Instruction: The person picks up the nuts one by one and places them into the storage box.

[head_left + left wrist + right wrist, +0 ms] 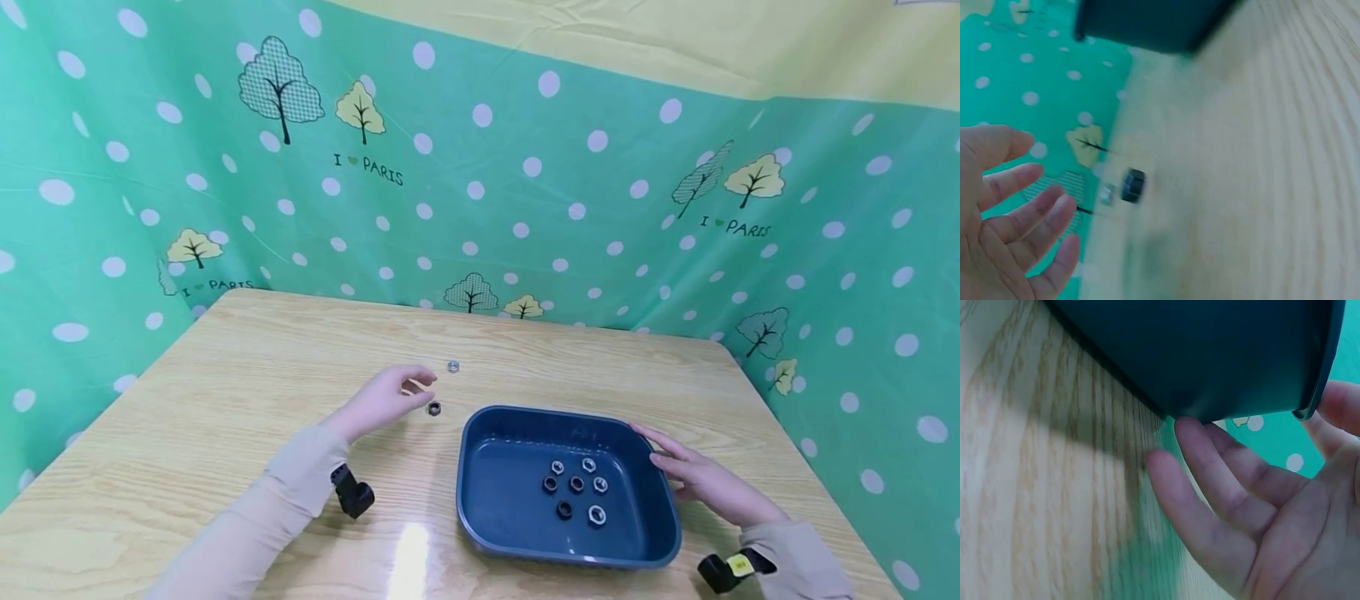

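My left hand (390,398), thumb and fingers apart, hovers with nothing in it beside a black hex nut (434,408) on the table. In the left wrist view the black nut (1133,185) lies just past the fingertips. A smaller silver nut (453,366) is farther back. To the right sits a dark blue rectangular tray (495,475) with several silver nuts (597,515) and black nuts (564,509) lying on its floor. My right hand (693,475) holds the tray's right side, thumb at the rim and fingers (1194,437) against the outer wall.
The pale wood-grain table (225,400) reaches back to a green dotted curtain (480,192) printed with trees. Black wrist cameras sit on both wrists, the left one (352,492) low over the table and the right one (723,573) just beyond the tray's near right corner.
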### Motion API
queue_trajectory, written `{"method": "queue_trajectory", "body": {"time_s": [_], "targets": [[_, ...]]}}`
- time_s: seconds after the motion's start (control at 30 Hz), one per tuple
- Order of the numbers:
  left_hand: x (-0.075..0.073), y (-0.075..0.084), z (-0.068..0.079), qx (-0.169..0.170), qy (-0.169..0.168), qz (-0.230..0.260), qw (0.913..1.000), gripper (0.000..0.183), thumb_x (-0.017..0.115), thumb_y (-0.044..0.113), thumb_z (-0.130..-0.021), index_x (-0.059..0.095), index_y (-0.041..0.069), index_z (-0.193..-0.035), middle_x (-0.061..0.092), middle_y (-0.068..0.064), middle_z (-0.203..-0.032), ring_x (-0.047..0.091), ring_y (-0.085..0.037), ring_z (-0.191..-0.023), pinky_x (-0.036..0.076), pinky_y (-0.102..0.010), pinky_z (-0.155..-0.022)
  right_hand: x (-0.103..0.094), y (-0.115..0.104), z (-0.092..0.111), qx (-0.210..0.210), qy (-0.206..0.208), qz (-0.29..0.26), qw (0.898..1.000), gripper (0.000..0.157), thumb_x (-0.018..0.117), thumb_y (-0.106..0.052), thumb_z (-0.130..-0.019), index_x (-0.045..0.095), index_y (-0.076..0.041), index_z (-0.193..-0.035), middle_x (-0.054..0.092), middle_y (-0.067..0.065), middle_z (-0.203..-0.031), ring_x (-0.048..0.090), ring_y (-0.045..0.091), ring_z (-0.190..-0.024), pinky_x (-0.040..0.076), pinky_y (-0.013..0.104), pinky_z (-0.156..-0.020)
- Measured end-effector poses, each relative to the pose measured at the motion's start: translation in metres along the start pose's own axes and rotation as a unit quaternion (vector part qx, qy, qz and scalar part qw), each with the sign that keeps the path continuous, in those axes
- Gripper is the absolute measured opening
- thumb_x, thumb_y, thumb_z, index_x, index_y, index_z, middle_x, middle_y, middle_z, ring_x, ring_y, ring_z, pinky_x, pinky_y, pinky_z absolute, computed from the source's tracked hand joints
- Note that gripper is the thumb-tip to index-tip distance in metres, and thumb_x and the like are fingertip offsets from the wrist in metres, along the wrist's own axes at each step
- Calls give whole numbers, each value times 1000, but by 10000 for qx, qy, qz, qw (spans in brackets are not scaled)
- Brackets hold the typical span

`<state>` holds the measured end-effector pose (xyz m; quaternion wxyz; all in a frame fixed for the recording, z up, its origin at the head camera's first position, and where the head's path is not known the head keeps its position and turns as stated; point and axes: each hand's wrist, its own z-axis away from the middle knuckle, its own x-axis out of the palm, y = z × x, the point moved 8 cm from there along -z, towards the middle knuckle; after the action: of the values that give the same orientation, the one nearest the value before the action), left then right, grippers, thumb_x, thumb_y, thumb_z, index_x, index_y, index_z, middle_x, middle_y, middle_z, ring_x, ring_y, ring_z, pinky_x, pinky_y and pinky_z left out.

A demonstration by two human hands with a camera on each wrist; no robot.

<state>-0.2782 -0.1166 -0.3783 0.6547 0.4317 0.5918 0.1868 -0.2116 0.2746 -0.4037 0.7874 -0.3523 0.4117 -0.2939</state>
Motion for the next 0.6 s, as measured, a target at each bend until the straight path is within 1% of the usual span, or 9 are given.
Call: {"method": "queue_trajectory", "body": {"time_s": [0.1, 0.17, 0.23, 0.3, 0.37, 0.43, 0.47, 0.53, 0.6], "targets": [[5, -10, -3, -175, -114, -176, 9996, 35, 60, 15, -91, 58, -3, -120, 60, -20, -120, 61, -29, -103, 50, -41, -89, 3, -1, -1, -120, -206, -415, 9989, 61, 39, -39, -101, 12, -20, -152, 5, 27, -155, 25, 56, -132, 51, 56, -81], [7, -15, -5, -256, -173, -266, 9992, 35, 61, 15, -90, 58, -2, -121, 60, -19, -121, 61, -29, -103, 50, -40, -89, 4, -2, -1, -185, -323, -610, 9974, 62, 38, -38, -101, 9, -19, -153, 3, 28, -154, 30, 54, -130, 53, 54, -79], [9, -20, -7, -368, -209, -291, 9987, 35, 62, 15, -89, 58, -1, -121, 60, -18, -121, 61, -28, -103, 51, -38, -86, 4, -2, -1, -229, -405, -758, 9960, 63, 38, -38, -101, 7, -19, -153, 2, 29, -154, 38, 49, -127, 54, 53, -78], [11, -23, -9, -430, -240, -286, 9984, 35, 63, 12, -88, 58, -1, -121, 59, -18, -121, 61, -27, -102, 53, -35, -80, 5, -3, -1, -290, -481, -897, 9944, 63, 37, -38, -102, 5, -18, -153, 2, 31, -153, 46, 41, -124, 54, 53, -78], [12, -25, -11, -485, -262, -324, 9980, 36, 64, 10, -87, 58, -1, -121, 59, -18, -121, 60, -26, -102, 53, -33, -77, 5, -4, 0, -348, -541, -1006, 9928, 63, 37, -37, -102, 4, -18, -153, 2, 32, -152, 51, 34, -119, 54, 52, -77], [12, -25, -12, -501, -221, -373, 9978, 36, 65, 8, -86, 58, -1, -120, 59, -18, -120, 59, -28, -103, 53, -36, -81, 5, -4, 1, -379, -567, -1091, 9917, 64, 38, -36, -102, 4, -18, -153, 2, 33, -152, 55, 29, -116, 54, 52, -77], [12, -25, -13, -441, -208, -429, 9979, 37, 65, 8, -85, 58, -2, -120, 59, -19, -120, 59, -30, -105, 52, -39, -85, 6, -4, 1, -416, -579, -1102, 9914, 63, 38, -36, -102, 4, -17, -153, 2, 33, -152, 56, 29, -114, 54, 52, -77], [12, -25, -13, -420, -149, -498, 9978, 37, 66, 9, -85, 58, -2, -119, 60, -20, -120, 58, -33, -109, 47, -44, -94, 6, -3, 1, -427, -577, -1137, 9909, 63, 39, -35, -102, 6, -17, -152, 2, 34, -151, 57, 28, -113, 55, 51, -76], [13, -27, -12, -474, -78, -450, 9978, 38, 66, 11, -85, 58, -2, -119, 60, -22, -121, 56, -36, -114, 41, -47, -101, 7, -1, 1, -417, -575, -1176, 9905, 62, 39, -34, -102, 6, -17, -152, 1, 34, -151, 57, 27, -112, 55, 51, -76]]}}
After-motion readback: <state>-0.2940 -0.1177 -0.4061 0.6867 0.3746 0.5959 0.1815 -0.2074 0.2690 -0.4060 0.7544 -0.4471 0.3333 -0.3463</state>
